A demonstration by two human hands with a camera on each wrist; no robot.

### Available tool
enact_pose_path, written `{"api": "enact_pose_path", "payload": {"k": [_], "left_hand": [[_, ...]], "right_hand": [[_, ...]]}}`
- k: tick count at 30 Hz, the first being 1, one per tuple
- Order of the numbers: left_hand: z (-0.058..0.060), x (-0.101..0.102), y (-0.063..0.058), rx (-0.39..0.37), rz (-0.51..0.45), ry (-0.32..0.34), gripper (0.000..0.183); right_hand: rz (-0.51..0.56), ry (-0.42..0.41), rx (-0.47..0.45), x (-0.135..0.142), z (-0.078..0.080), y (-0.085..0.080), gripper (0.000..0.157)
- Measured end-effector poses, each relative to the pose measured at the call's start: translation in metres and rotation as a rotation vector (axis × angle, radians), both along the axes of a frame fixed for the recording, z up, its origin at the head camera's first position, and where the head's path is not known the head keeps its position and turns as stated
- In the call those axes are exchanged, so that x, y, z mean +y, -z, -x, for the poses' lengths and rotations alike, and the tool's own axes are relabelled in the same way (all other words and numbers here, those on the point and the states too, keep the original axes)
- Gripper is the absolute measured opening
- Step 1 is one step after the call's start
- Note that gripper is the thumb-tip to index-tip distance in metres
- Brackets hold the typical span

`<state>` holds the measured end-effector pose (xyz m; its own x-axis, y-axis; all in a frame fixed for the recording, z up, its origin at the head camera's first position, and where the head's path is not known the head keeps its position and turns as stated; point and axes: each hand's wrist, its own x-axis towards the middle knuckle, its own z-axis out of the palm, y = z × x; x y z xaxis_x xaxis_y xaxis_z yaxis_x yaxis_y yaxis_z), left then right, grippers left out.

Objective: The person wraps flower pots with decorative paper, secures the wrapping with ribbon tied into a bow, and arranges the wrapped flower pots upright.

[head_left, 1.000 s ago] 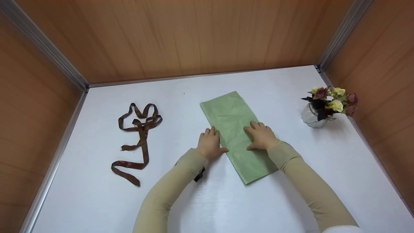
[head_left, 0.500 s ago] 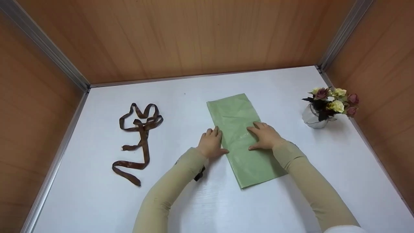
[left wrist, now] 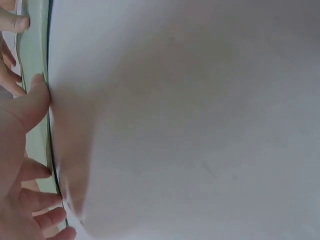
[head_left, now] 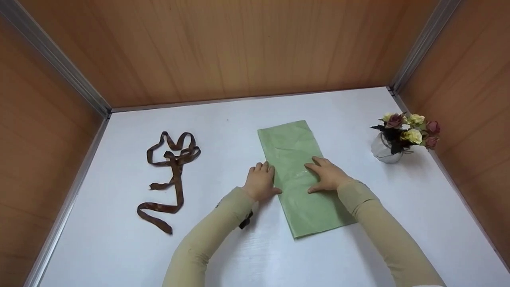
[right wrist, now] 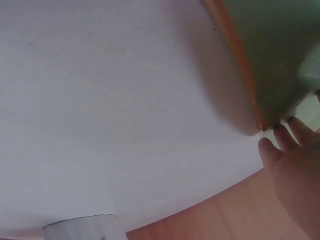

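A folded green sheet (head_left: pixel 293 175), slightly glossy like wrapping paper, lies lengthwise on the white table in the head view. My left hand (head_left: pixel 260 181) is at its left long edge, fingers extended along it and the thumb touching the margin. In the left wrist view, the left hand's thumb (left wrist: pixel 37 100) lies against that edge. My right hand (head_left: pixel 328 175) rests spread over the right side, thumb and forefinger on the paper. The right wrist view has the right hand's fingertips at the sheet's edge (right wrist: pixel 257 95), which looks orange there.
A tangled brown ribbon (head_left: pixel 177 187) lies on the left of the table (head_left: pixel 223 147). At the right stands a white pot (head_left: pixel 384 149) with yellow and mauve flowers (head_left: pixel 412 135). Wood-grain panels (head_left: pixel 255 52) enclose the back and both sides.
The green sheet has turned a little on the table, its far end shifting right. My right hand has moved slightly right with it; the left hand stays at the left edge.
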<state>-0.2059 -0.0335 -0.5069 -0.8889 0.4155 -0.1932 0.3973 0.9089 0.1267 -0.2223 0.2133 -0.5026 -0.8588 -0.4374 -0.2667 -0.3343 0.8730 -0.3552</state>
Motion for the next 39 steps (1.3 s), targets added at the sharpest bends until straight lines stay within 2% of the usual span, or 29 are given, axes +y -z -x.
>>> {"api": "enact_pose_path", "payload": {"k": [7,10,18,23,32,39], "left_hand": [[-0.008,0.003,0.000,0.074,-0.035,0.015,0.047],[-0.009,0.005,0.001,0.089,-0.025,0.040,0.043],[-0.012,0.015,0.000,0.049,0.013,0.084,0.072],[-0.014,0.022,0.002,0.032,0.039,0.089,0.084],[-0.017,0.036,0.006,0.054,0.050,0.095,0.088],[-0.024,0.048,0.005,0.027,0.061,0.067,0.091]], "right_hand": [[0.005,0.013,-0.029,-0.001,-0.003,-0.001,0.088],[-0.011,0.025,-0.041,0.000,-0.004,-0.002,0.088],[-0.030,0.072,-0.057,0.010,-0.008,-0.005,0.086],[-0.016,0.074,-0.049,0.017,-0.011,-0.003,0.087],[-0.010,0.080,-0.046,0.034,-0.013,-0.001,0.087],[0.005,0.080,-0.043,0.045,-0.017,-0.001,0.087]]}}
